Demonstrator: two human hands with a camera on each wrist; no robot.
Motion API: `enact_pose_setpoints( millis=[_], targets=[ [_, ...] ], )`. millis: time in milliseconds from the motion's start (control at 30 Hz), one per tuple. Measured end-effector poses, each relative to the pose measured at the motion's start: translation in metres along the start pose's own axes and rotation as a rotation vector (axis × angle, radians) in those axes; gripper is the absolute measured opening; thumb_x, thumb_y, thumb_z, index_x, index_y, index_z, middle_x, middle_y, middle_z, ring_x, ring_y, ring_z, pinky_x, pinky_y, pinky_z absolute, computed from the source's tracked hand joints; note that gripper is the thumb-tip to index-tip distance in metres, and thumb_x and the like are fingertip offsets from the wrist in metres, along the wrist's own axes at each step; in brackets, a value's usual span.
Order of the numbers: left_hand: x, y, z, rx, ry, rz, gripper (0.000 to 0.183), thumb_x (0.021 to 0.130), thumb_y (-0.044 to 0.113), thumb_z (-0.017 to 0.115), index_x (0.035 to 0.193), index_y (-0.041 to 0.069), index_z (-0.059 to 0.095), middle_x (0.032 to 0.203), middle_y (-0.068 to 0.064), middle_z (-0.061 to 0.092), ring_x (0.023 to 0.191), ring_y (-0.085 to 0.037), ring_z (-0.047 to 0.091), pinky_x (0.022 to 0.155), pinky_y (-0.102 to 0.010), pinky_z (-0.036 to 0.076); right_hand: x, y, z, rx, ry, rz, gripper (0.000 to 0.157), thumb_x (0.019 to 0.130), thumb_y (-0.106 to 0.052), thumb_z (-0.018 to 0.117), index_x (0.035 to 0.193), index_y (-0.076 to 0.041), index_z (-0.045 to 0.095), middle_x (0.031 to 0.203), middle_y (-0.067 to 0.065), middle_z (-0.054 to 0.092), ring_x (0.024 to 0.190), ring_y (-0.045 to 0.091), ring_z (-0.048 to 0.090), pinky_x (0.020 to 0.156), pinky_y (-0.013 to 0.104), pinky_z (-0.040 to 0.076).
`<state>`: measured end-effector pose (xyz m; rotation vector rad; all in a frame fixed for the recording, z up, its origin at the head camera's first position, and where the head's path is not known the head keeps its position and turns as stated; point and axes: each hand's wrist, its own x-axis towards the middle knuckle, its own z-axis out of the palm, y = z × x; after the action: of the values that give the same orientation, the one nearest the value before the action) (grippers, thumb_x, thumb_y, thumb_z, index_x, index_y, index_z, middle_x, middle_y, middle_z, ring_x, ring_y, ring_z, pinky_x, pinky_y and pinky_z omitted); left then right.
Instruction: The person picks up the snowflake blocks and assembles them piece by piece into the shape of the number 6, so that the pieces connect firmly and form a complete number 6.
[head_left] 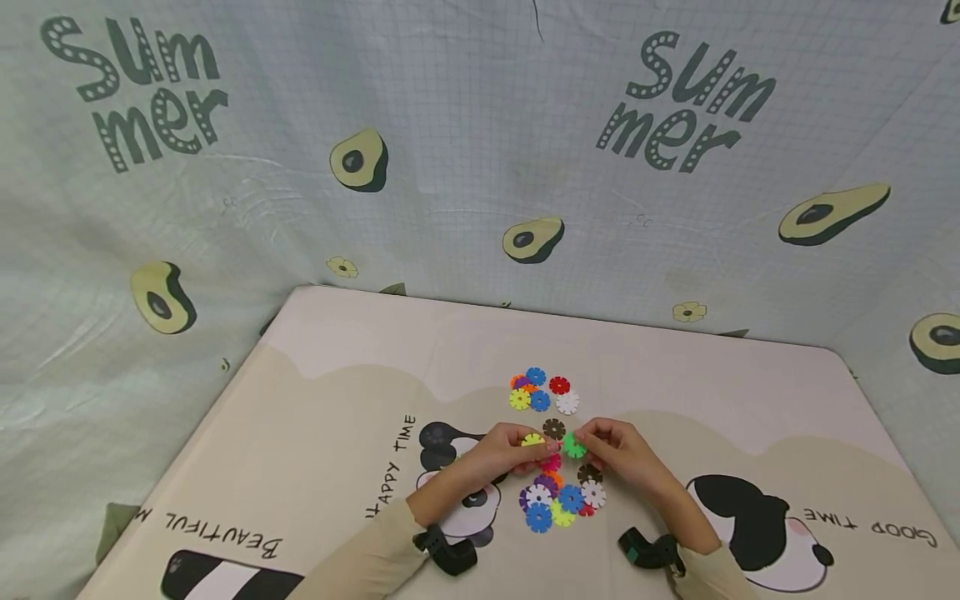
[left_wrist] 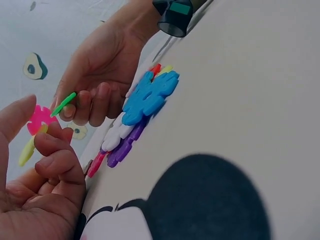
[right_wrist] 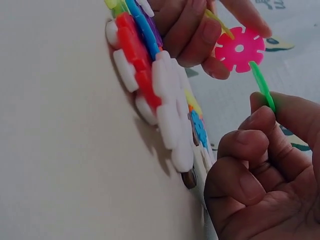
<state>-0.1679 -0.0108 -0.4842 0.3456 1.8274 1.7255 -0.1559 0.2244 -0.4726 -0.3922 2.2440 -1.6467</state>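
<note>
My left hand [head_left: 507,451] pinches a bright pink notched disc [right_wrist: 241,49] with a yellow notched disc [right_wrist: 220,24] joined at an angle to its rim. Opposite it, my right hand [head_left: 626,454] holds a green notched disc [head_left: 574,445] between thumb and fingers. In the right wrist view, the green disc [right_wrist: 262,86] stands edge-on, its far edge meeting the pink disc's lower rim. How deep the two sit in each other's notches I cannot tell. Both hands are just above the table, between two groups of loose discs.
Near my wrists lies a pile of blue [head_left: 538,517], white, purple, yellow and brown discs. Farther back is a second group with a red disc [head_left: 559,385] and a white disc [head_left: 567,403]. A dark brown disc [head_left: 554,429] lies just beyond my hands on the printed tablecloth [head_left: 337,450].
</note>
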Motion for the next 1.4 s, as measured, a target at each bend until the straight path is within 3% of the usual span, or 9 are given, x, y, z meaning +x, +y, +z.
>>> enact_pose_setpoints(
  millis=[333, 500, 833, 1000, 1133, 1233, 1400],
  targets=[
    [0.000, -0.002, -0.002, -0.006, -0.011, -0.017, 0.032, 0.096, 0.026, 0.064, 0.098, -0.005, 0.069, 0.064, 0.003, 0.054, 0.060, -0.009, 0.045, 0.058, -0.018, 0.036, 0.002, 0.000, 0.008, -0.002, 0.030, 0.011, 0.025, 0.099, -0.015, 0.057, 0.100, 0.009, 0.063, 0.068, 0.000, 0.055, 0.059, 0.007, 0.050, 0.057, 0.019, 0.046],
    [-0.001, -0.001, -0.003, -0.006, -0.021, 0.006, 0.032, 0.097, 0.024, 0.061, 0.096, -0.008, 0.067, 0.065, 0.003, 0.055, 0.061, -0.008, 0.045, 0.058, -0.018, 0.037, 0.004, -0.001, 0.014, 0.031, 0.059, 0.022, 0.025, 0.098, -0.013, 0.058, 0.100, 0.012, 0.062, 0.069, 0.000, 0.057, 0.057, 0.006, 0.050, 0.055, 0.017, 0.046],
    [-0.001, 0.000, -0.002, -0.059, -0.008, 0.001, 0.030, 0.097, 0.017, 0.061, 0.104, -0.012, 0.066, 0.068, 0.005, 0.059, 0.065, -0.007, 0.051, 0.061, -0.016, 0.042, 0.006, -0.003, 0.022, 0.042, 0.088, -0.070, 0.021, 0.098, -0.009, 0.058, 0.097, 0.012, 0.062, 0.069, 0.002, 0.058, 0.057, 0.005, 0.051, 0.054, 0.018, 0.047],
    [0.001, 0.002, 0.001, -0.043, -0.026, 0.031, 0.029, 0.098, 0.018, 0.059, 0.105, -0.009, 0.066, 0.071, 0.004, 0.060, 0.066, -0.007, 0.055, 0.065, -0.016, 0.046, 0.005, -0.003, 0.017, 0.018, 0.114, -0.036, 0.021, 0.097, -0.012, 0.060, 0.095, 0.009, 0.063, 0.067, 0.003, 0.057, 0.055, 0.006, 0.051, 0.053, 0.018, 0.046],
    [0.002, 0.003, 0.001, -0.034, -0.053, 0.025, 0.034, 0.100, 0.024, 0.055, 0.106, -0.008, 0.065, 0.081, -0.011, 0.063, 0.072, -0.013, 0.060, 0.076, -0.025, 0.053, 0.007, -0.003, 0.013, 0.025, 0.102, -0.023, 0.023, 0.096, -0.012, 0.062, 0.095, 0.011, 0.064, 0.064, -0.003, 0.057, 0.053, 0.005, 0.050, 0.054, 0.018, 0.046],
    [0.000, 0.004, 0.000, 0.016, -0.034, 0.007, 0.044, 0.102, 0.036, 0.050, 0.109, -0.004, 0.067, 0.099, -0.012, 0.065, 0.089, -0.014, 0.060, 0.086, -0.032, 0.051, 0.008, -0.003, 0.012, 0.044, 0.076, -0.024, 0.024, 0.095, -0.010, 0.063, 0.096, 0.014, 0.064, 0.063, -0.005, 0.058, 0.053, 0.006, 0.050, 0.055, 0.018, 0.047],
    [0.000, 0.001, -0.003, 0.077, -0.047, 0.044, 0.039, 0.102, 0.031, 0.051, 0.100, -0.005, 0.067, 0.080, 0.000, 0.054, 0.076, -0.011, 0.047, 0.066, -0.023, 0.037, 0.012, -0.004, 0.012, 0.045, 0.000, -0.045, 0.025, 0.094, -0.012, 0.065, 0.094, 0.013, 0.064, 0.065, -0.004, 0.059, 0.053, 0.007, 0.050, 0.055, 0.020, 0.047]
  ],
)
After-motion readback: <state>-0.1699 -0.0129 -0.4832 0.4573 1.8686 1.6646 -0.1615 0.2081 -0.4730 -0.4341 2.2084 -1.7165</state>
